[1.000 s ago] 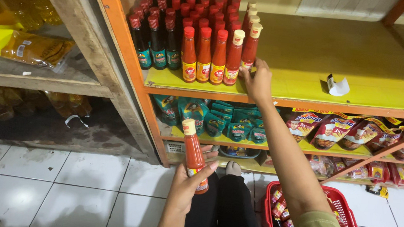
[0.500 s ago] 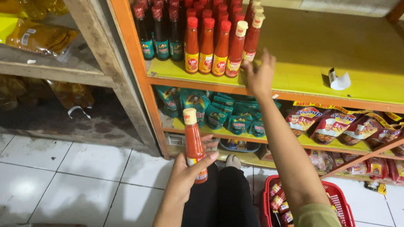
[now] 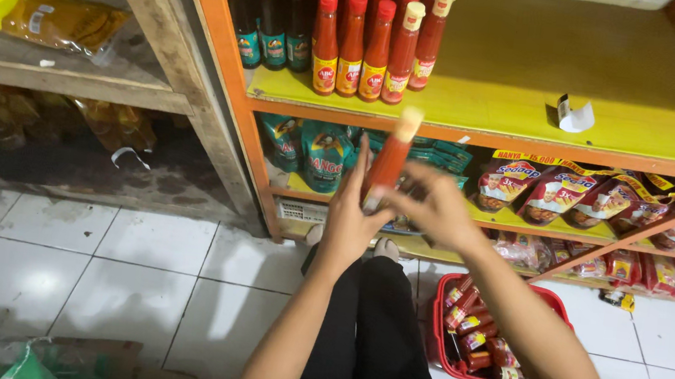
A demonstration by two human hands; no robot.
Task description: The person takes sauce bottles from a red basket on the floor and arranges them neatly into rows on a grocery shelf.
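Observation:
A red sauce bottle (image 3: pixel 389 160) with a cream cap is upright in front of the shelf edge, blurred by motion. My left hand (image 3: pixel 349 212) grips its lower part from the left. My right hand (image 3: pixel 430 203) closes on it from the right, fingers around the bottle's body. Above it, on the yellow shelf (image 3: pixel 530 109), stand rows of matching red sauce bottles (image 3: pixel 374 43) and dark bottles with red caps (image 3: pixel 269 7).
A red basket (image 3: pixel 447 301) on the tiled floor at my right holds several more bottles. The lower shelf carries green pouches (image 3: pixel 320 158) and red packets (image 3: pixel 554 196). A small white tag (image 3: pixel 572 116) lies on the yellow shelf. Oil pouches (image 3: pixel 54 22) sit on the wooden shelf at left.
My right hand has come down from the shelf edge to the bottle. The left hand has lifted the bottle up and to the right, towards the shelf.

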